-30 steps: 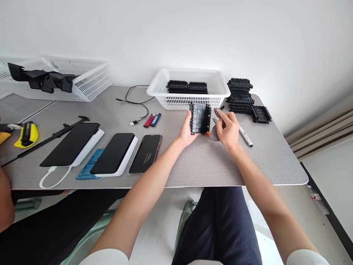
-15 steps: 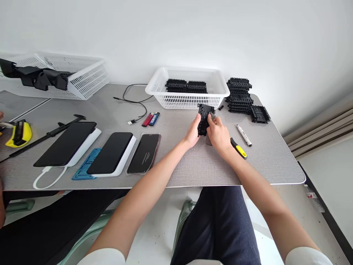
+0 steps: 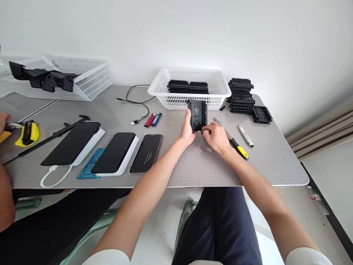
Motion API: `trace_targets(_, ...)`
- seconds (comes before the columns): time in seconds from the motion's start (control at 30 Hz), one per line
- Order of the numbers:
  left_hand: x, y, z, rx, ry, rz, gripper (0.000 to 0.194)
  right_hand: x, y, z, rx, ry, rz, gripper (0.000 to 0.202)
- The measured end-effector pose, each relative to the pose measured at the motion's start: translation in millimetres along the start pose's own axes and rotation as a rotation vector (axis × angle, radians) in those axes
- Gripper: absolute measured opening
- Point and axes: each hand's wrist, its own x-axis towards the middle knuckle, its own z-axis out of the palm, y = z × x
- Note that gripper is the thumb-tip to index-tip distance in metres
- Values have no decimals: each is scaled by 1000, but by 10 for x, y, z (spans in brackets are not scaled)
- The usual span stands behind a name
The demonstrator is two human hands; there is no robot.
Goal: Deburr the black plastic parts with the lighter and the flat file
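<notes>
Slipping is the main risk at the panel's lower edge

Your left hand [image 3: 187,131] has its fingers closed on a black toothed panel [image 3: 197,116], held upright above the desk [image 3: 182,169] and in front of the white basket [image 3: 190,100]. Your right hand [image 3: 216,137] is at the panel's lower right corner, fingers bent and narrow; whether they pinch something small there, you cannot tell from this view. A grey piece [image 3: 206,147] shows beneath that hand.

If the right fingers push harder than the left grip resists, the panel could twist or drop, and the fine teeth along its sides might snap or scrape skin. The tool with the yellow-and-black handle [image 3: 239,149] lies close under your right wrist — a careless sweep could knock it or catch you on its narrow metal end. The stack of similar panels [image 3: 241,99] looks uneven, so a bump might topple it. The small black piece [image 3: 222,108] could easily roll off or get lost.

No brand can be read with certainty. The white marker [image 3: 245,136] carries dark print, the blue lighter [image 3: 156,119] pale lettering, and the phone [image 3: 146,152] a few light lines — all too small to make out.
</notes>
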Motion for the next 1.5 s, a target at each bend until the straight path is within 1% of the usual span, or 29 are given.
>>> trace_targets(0.07,-13,25,6,2,-35,16,56,23,73,-61,69,142,-15,32)
trace_targets(0.17,-47,37,37,-4,-117,3,56,68,185,-135,145,410,-50,39)
trace_targets(0.2,-63,31,53,-5,-149,-19,56,82,215,-144,157,469,-54,41)
trace_targets(0.23,-81,21,71,-6,-181,-44,56,93,241,-145,161,499,-57,43)
trace_targets(0.27,-98,8,90,-8,-210,-70,57,100,261,-139,158,500,-60,45)
trace_targets(0.3,-113,-5,107,-12,-235,-95,57,103,278,-129,149,475,-63,47)
trace_targets(0.37,-135,-22,133,-27,-261,-131,57,98,297,-103,114,385,-70,51)
trace_targets(0.43,-140,-15,137,-52,-247,-150,56,83,296,-80,67,284,-84,55)
trace_targets(0.5,-122,14,115,-86,-193,-150,56,65,272,-62,18,195,-107,57)
trace_targets(0.67,-17,108,-24,-200,25,-87,54,17,157,-22,-77,-5,-178,51)
trace_targets(0.77,32,151,-96,-237,88,-67,50,-9,124,-10,-88,-75,-178,41)
trace_targets(0.83,42,172,-110,-247,87,-59,50,-18,128,-14,-55,-43,-144,37)
trace_targets(0.87,39,177,-106,-245,75,-57,51,-17,135,-21,-22,12,-126,36)
trace_targets(0.93,18,166,-78,-220,40,-65,53,-3,149,-42,57,187,-102,39)
trace_targets(1.0,-19,119,-29,-169,-16,-99,55,20,159,-67,118,362,-94,45)
trace_targets(1.03,-42,84,0,-138,-54,-122,56,32,161,-78,133,416,-95,47)
trace_targets(1.1,-92,-2,57,-69,-159,-171,57,47,158,-93,129,448,-95,50)
trace_targets(1.17,-137,-86,103,-15,-249,-208,57,51,149,-101,69,397,-58,50)
trace_targets(1.23,-169,-150,133,9,-319,-224,57,47,128,-108,-42,311,30,52)
trace_targets(1.3,-184,-189,145,9,-363,-223,57,41,94,-119,-172,225,131,54)
trace_targets(1.4,-185,-205,143,-3,-348,-207,57,33,15,-140,-326,112,215,56)
trace_targets(1.5,-178,-185,130,-8,-272,-214,58,17,-74,-149,-408,-5,203,57)
